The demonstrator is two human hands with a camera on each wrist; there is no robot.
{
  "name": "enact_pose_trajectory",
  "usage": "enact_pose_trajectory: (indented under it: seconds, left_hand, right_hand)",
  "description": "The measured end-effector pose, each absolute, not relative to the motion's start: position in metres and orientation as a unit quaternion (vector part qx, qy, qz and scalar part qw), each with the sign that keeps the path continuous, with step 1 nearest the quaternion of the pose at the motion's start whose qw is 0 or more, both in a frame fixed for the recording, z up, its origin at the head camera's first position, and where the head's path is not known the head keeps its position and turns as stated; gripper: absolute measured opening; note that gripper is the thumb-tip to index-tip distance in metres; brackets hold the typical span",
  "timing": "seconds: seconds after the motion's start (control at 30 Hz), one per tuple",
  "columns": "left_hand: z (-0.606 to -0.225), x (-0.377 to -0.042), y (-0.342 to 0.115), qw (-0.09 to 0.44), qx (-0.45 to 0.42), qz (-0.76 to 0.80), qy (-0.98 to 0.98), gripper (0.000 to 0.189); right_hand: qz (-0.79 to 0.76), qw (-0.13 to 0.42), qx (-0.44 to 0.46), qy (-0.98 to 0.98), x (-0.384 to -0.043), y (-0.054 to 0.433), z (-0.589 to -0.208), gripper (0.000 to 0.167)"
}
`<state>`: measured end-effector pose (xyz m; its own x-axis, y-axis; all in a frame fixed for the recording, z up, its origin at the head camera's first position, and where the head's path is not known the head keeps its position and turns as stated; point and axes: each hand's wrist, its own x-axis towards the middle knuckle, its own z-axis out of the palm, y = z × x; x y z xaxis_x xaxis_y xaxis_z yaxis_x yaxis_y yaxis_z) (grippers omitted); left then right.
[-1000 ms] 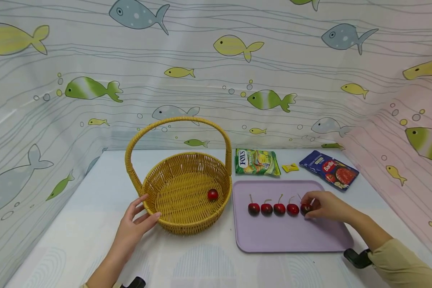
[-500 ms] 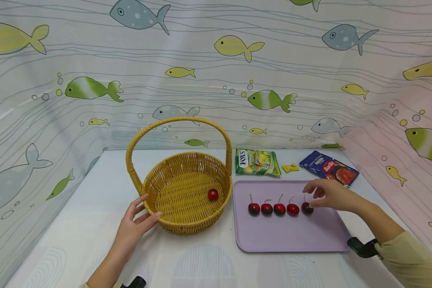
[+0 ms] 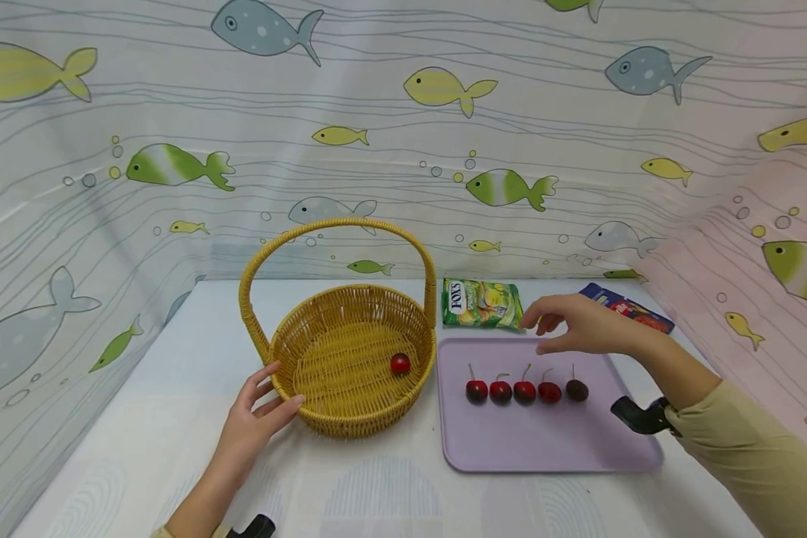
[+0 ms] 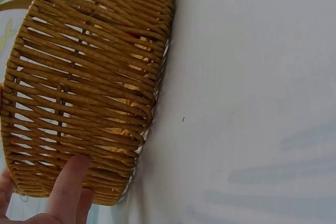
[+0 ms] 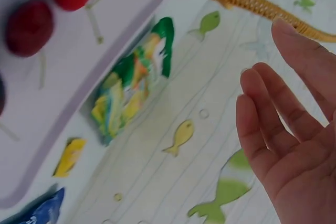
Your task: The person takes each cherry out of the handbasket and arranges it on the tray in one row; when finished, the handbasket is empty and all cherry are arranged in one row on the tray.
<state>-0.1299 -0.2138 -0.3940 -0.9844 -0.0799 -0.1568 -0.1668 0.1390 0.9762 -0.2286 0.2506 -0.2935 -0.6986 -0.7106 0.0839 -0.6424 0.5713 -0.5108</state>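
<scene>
A round yellow wicker basket [image 3: 350,359] with a tall arched handle stands left of centre in the head view. Inside it, toward the right, lies one red cherry [image 3: 400,364]. My left hand [image 3: 255,426] touches the basket's front-left side, fingers spread and not wrapped round it; a fingertip [image 4: 79,163] meets the woven wall in the left wrist view. A row of several stemmed dark-red cherries [image 3: 524,392] lies on a lilac tray [image 3: 551,448]. Above the tray's back edge hovers my right hand [image 3: 578,325], its fingers apart from the thumb with nothing between them.
Behind the tray lie a green Fox's candy bag [image 3: 480,304] and a blue Barilla pouch [image 3: 632,308], partly hidden by my right hand. A small yellow packet [image 5: 69,157] shows between them in the right wrist view. A fish-patterned sheet [image 3: 376,164] encloses the white table.
My right hand let go of the rightmost cherry, leaving it in the row, then rose and moved back and left. The left hand stays at the basket.
</scene>
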Motion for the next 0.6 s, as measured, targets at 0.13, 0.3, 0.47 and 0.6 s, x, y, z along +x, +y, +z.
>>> enact_pose_trajectory:
  seconds: [0.13, 0.3, 0.47, 0.6]
  left_hand:
    - [-0.394, -0.129, -0.213, 0.03, -0.078, 0.65, 0.755, 0.076]
    - [-0.395, -0.129, -0.214, 0.028, -0.077, 0.648, 0.757, 0.076]
    - [-0.396, -0.129, -0.214, 0.026, -0.074, 0.647, 0.758, 0.076]
    - [-0.396, -0.129, -0.214, 0.024, -0.072, 0.65, 0.757, 0.076]
  right_hand:
    - [-0.269, 0.093, -0.408, 0.867, -0.234, 0.227, -0.284, 0.032]
    - [-0.274, 0.122, -0.443, 0.845, -0.241, 0.195, -0.274, 0.032]
    - [-0.267, 0.147, -0.466, 0.831, -0.249, 0.167, -0.265, 0.032]
    - [-0.266, 0.172, -0.473, 0.822, -0.256, 0.142, -0.257, 0.031]
